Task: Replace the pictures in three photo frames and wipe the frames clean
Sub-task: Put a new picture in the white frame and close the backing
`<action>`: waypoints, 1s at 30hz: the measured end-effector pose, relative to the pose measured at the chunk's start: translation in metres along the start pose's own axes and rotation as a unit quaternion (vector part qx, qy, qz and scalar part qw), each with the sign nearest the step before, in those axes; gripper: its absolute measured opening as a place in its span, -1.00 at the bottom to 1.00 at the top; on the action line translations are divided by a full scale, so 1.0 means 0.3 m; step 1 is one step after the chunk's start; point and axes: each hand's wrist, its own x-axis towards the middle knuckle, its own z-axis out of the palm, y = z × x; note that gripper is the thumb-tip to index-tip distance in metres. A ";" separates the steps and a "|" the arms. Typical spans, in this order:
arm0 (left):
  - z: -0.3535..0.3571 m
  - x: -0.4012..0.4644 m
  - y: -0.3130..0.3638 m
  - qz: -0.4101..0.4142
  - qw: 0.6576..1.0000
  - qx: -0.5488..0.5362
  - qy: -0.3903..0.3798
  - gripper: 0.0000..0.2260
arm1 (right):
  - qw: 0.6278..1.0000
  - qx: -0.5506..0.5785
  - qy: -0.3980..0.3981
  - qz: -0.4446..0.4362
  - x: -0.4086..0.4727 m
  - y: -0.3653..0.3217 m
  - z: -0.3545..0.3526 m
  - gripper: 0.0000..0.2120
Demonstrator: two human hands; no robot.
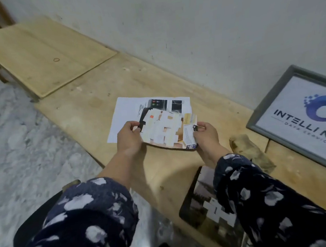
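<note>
Now both hands hold one picture (164, 131) just above the wooden table (90, 101). The left hand (129, 136) pinches its left edge, and the right hand (205, 133) pinches its right edge, likely to keep it flat and look it over. A white printed sheet (122, 114) lies under it. A grey photo frame (302, 120) leans on the wall to the right, beside a brown cloth (248, 151) for wiping.

Mid-frame, left hand (129, 136) and right hand (205, 133) pinch a picture (164, 132) by its edges above a white sheet (122, 114); a grey frame (269, 103) leans far right.
</note>
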 end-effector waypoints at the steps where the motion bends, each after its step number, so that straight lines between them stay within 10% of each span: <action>1: -0.001 0.023 -0.003 -0.001 1.000 0.008 -0.009 -0.80 | 1.000 -0.014 0.000 -0.003 0.001 -0.026 0.012 -0.63; 30: 0.242 -0.437 0.037 0.135 0.905 0.347 -0.204 -0.57 | 0.957 -0.283 0.065 -0.011 -0.339 0.307 -0.522 -0.64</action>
